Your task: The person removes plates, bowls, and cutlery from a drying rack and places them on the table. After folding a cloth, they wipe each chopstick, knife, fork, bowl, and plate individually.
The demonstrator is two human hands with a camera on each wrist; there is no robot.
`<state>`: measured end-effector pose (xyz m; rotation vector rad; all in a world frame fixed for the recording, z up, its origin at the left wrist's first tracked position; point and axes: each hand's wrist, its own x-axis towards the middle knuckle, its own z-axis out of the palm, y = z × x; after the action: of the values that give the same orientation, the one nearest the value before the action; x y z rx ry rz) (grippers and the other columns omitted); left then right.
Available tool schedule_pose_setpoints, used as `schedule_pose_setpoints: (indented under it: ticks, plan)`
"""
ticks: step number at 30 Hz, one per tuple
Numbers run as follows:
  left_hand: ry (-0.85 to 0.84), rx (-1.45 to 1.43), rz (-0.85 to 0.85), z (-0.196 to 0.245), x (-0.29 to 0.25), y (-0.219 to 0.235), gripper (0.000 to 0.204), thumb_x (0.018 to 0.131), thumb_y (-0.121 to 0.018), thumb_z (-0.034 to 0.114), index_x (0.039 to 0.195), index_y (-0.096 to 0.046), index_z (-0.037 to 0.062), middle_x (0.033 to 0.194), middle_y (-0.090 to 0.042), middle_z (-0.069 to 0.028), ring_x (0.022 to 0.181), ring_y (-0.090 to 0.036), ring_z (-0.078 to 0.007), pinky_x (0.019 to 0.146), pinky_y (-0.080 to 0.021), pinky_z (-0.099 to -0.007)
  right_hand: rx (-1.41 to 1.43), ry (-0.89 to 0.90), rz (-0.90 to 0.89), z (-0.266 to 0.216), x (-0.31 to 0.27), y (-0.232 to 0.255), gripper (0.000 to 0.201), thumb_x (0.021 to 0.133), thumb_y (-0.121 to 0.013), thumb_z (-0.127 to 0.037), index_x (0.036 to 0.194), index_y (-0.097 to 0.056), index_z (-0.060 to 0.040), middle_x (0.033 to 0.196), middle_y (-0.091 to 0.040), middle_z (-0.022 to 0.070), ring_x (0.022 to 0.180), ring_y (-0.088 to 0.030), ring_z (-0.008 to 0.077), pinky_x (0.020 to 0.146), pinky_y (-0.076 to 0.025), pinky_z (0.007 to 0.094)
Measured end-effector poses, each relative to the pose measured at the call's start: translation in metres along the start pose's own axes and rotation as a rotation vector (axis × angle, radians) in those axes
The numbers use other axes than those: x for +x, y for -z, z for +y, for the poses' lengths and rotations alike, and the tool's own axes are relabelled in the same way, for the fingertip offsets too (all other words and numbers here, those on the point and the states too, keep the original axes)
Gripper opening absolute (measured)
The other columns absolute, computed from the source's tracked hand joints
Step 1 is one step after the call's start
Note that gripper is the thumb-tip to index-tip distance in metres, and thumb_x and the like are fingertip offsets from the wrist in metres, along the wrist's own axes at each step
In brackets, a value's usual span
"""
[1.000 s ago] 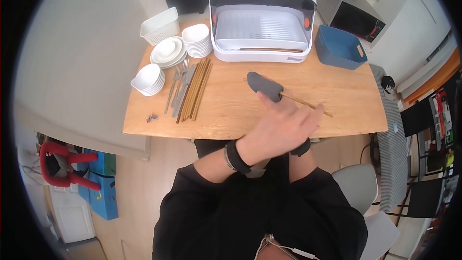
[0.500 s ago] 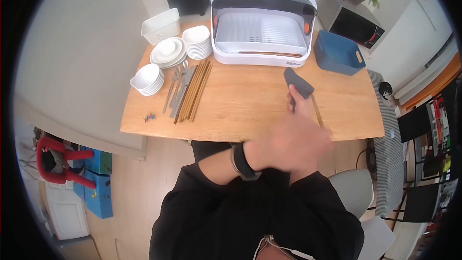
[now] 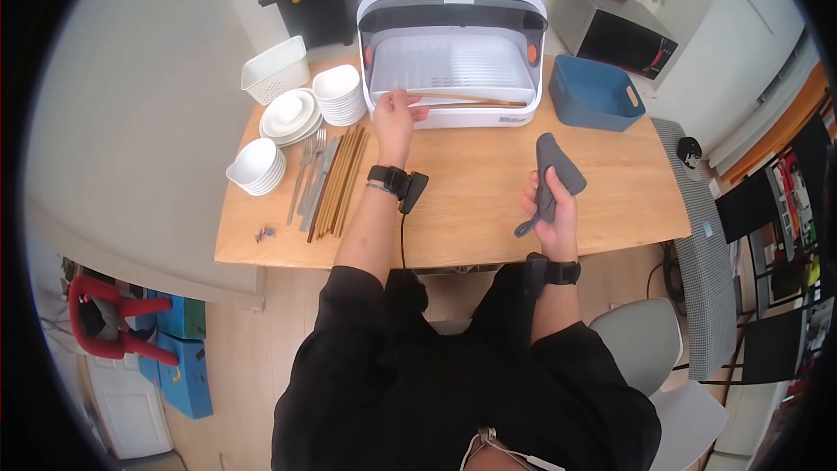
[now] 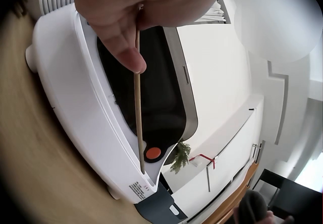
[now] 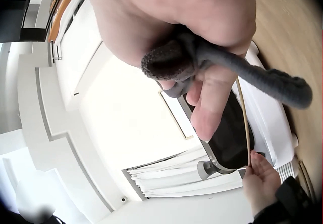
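My left hand (image 3: 394,126) pinches a light wooden chopstick (image 3: 458,98) by one end at the front of the white dish cabinet (image 3: 392,120). In the left wrist view the chopstick (image 4: 138,108) runs along the cabinet's front ledge, its far end near the orange button (image 4: 153,153). A darker pair or single chopstick (image 3: 479,105) lies on that ledge just below it. My right hand (image 3: 556,216) grips a folded grey cloth (image 3: 558,170) over the right side of the table. The cloth's hanging loop (image 5: 257,75) sticks out past the palm in the right wrist view.
Left on the table (image 3: 471,201) lie several chopsticks (image 3: 338,187), with forks (image 3: 320,141) and knives beside them. Stacked white bowls (image 3: 340,96), plates (image 3: 301,126) and a white basket (image 3: 277,70) stand behind. A blue bin (image 3: 597,100) is right of the cabinet.
My hands, earlier together with the cloth around and beside the chopstick, have moved apart. The left hand has carried the chopstick up and left to the cabinet; the right keeps the cloth.
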<state>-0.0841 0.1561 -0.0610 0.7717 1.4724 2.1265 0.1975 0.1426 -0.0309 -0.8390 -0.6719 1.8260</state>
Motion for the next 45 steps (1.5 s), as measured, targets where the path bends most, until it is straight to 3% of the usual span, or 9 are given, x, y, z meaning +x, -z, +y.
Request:
schedule_pose_setpoints:
  ticks: [9, 11, 14, 19, 22, 27, 31, 36, 45]
  plan:
    - [0.086, 0.589, -0.178, -0.007, 0.006, -0.008, 0.039, 0.093, -0.053, 0.016, 0.122, -0.050, -0.0109, 0.097, -0.065, -0.0235, 0.075, -0.069, -0.0312, 0.064, -0.057, -0.0349, -0.009, -0.053, -0.286, -0.008, -0.001, 0.022, 0.008, 0.092, -0.058, -0.008, 0.094, -0.052, -0.0031, 0.085, -0.049, 0.0003, 0.053, -0.035, 0.0013, 0.037, -0.025, 0.0171]
    - [-0.430, 1.134, 0.020, -0.024, 0.007, -0.006, 0.041, 0.088, -0.058, 0.014, 0.122, -0.052, -0.0084, 0.101, -0.063, -0.0226, 0.087, -0.066, -0.0391, 0.072, -0.056, -0.0433, -0.027, -0.049, -0.289, -0.010, -0.003, 0.020, 0.008, 0.091, -0.059, -0.007, 0.094, -0.052, -0.0030, 0.085, -0.049, 0.0000, 0.053, -0.035, 0.0012, 0.037, -0.025, 0.0174]
    - [-0.525, 1.076, 0.033, -0.012, -0.007, 0.015, 0.039, 0.085, -0.059, 0.012, 0.120, -0.055, -0.0058, 0.105, -0.061, -0.0226, 0.095, -0.062, -0.0439, 0.079, -0.053, -0.0486, -0.051, -0.039, -0.302, -0.010, -0.002, 0.023, 0.009, 0.088, -0.059, -0.005, 0.095, -0.053, -0.0024, 0.085, -0.049, -0.0001, 0.054, -0.037, 0.0018, 0.038, -0.026, 0.0176]
    - [-0.133, 1.468, -0.124, 0.013, -0.025, 0.081, 0.025, 0.086, -0.058, 0.013, 0.106, -0.063, -0.0005, 0.100, -0.065, -0.0234, 0.092, -0.065, -0.0412, 0.076, -0.055, -0.0469, -0.087, 0.010, -0.323, -0.007, -0.004, 0.016, 0.021, 0.084, -0.059, -0.001, 0.105, -0.057, -0.0011, 0.089, -0.053, 0.0017, 0.058, -0.043, 0.0045, 0.042, -0.034, 0.0190]
    - [0.017, 1.636, -0.174, 0.013, -0.036, 0.104, 0.017, 0.086, -0.056, 0.012, 0.095, -0.068, 0.0022, 0.096, -0.068, -0.0221, 0.090, -0.068, -0.0390, 0.076, -0.055, -0.0464, -0.116, 0.009, -0.307, 0.006, 0.007, 0.014, 0.068, 0.081, -0.058, 0.003, 0.144, -0.035, -0.0067, 0.097, -0.058, 0.0070, 0.063, -0.057, 0.0109, 0.044, -0.044, 0.0227]
    - [0.056, 1.683, -0.225, 0.011, -0.044, 0.120, 0.017, 0.086, -0.055, 0.009, 0.090, -0.070, 0.0035, 0.094, -0.070, -0.0209, 0.089, -0.069, -0.0380, 0.075, -0.056, -0.0451, -0.057, -0.054, -0.241, 0.008, -0.018, -0.023, 0.054, 0.082, -0.060, -0.003, 0.133, -0.045, -0.0006, 0.114, -0.062, 0.0132, 0.083, -0.069, 0.0208, 0.048, -0.053, 0.0267]
    - [0.041, 1.643, -0.214, 0.014, -0.045, 0.120, 0.017, 0.087, -0.054, 0.008, 0.091, -0.070, 0.0031, 0.095, -0.070, -0.0213, 0.090, -0.069, -0.0373, 0.076, -0.056, -0.0441, -0.162, 0.012, -0.386, 0.009, -0.009, -0.006, 0.048, 0.083, -0.058, 0.000, 0.129, -0.047, 0.0003, 0.118, -0.061, 0.0155, 0.068, -0.063, 0.0135, 0.040, -0.045, 0.0213]
    - [0.003, 1.629, -0.212, 0.013, -0.048, 0.119, 0.017, 0.086, -0.055, 0.008, 0.090, -0.070, 0.0025, 0.093, -0.070, -0.0216, 0.089, -0.069, -0.0378, 0.076, -0.056, -0.0445, -0.086, -0.119, -0.403, 0.008, -0.013, -0.004, 0.022, 0.090, -0.054, -0.004, 0.111, -0.053, 0.0028, 0.108, -0.060, 0.0118, 0.052, -0.034, 0.0018, 0.034, -0.022, 0.0164]
    - [-0.089, 1.595, -0.283, 0.012, -0.058, 0.107, 0.017, 0.085, -0.055, 0.009, 0.081, -0.070, 0.0017, 0.086, -0.069, -0.0229, 0.080, -0.069, -0.0372, 0.068, -0.056, -0.0425, -0.143, -0.172, -0.400, 0.008, -0.015, -0.006, 0.018, 0.095, -0.057, -0.015, 0.082, -0.051, -0.0039, 0.069, -0.048, -0.0003, 0.047, -0.032, 0.0020, 0.035, -0.021, 0.0188]
